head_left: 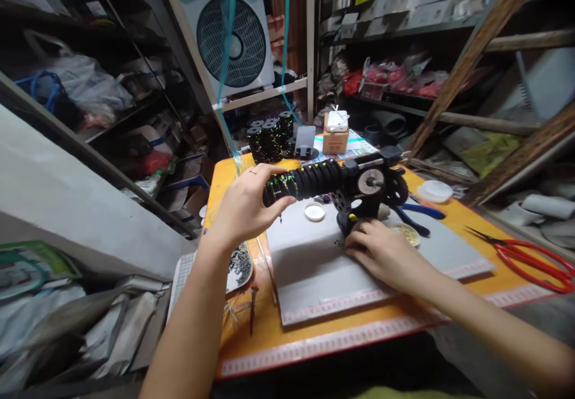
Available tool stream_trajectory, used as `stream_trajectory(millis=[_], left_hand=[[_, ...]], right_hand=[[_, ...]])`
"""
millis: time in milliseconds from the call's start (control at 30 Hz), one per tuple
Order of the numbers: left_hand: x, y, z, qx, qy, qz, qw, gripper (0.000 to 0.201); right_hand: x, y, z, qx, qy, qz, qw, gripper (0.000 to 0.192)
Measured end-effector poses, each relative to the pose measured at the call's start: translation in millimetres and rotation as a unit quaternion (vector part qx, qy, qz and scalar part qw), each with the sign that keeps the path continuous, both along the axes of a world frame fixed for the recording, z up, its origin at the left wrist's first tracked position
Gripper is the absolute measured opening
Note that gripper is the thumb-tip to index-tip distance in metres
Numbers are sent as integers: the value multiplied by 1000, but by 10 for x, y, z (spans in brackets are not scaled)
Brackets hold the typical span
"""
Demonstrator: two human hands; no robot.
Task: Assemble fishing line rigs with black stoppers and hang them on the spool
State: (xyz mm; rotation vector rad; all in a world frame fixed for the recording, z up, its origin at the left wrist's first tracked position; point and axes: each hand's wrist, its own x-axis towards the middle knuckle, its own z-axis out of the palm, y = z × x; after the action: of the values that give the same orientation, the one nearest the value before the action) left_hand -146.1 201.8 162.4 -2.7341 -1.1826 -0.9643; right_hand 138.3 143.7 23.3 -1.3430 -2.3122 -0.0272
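My left hand [247, 204] is wrapped round the left end of a black ridged roller [317, 178] dotted with yellow and green bits. This roller sticks out sideways from a black geared hand machine [371, 177] standing on a grey board [309, 267]. Low down by the machine's foot, my right hand [381, 249] has its fingers curled together; whatever is between the fingertips is hidden. A small white lid [314, 211] lies under the roller. Close behind my right hand is a round dish [406, 234] of small yellowish pieces.
Blue-handled pliers [422, 210] and red-handled scissors [534, 261] lie to the right. A tray of dark small parts [240, 267] is at left. Several black spools [269, 138], a phone stand [305, 141] and a small carton [335, 140] stand behind. A box fan [233, 42] hangs beyond, among loaded shelves.
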Motion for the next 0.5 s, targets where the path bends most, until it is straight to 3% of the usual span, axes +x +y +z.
stream_trajectory(millis=[133,300,400,500], left_hand=[[10,-13,-9,9,-17,-8,1000,34],[38,-52,24,-7,2,8,1000,36],[39,-56,45,-20,-1,12,1000,36],[29,-47,50,-31,-10,10,999,37]], right_hand=[[-26,33,-134,15,18,-17,1000,15],[-62,3,-193,49,38,7,998,20],[-101,-55,-84,69,43,38,996,18],[-149,-123,172,94,59,62,992,11]])
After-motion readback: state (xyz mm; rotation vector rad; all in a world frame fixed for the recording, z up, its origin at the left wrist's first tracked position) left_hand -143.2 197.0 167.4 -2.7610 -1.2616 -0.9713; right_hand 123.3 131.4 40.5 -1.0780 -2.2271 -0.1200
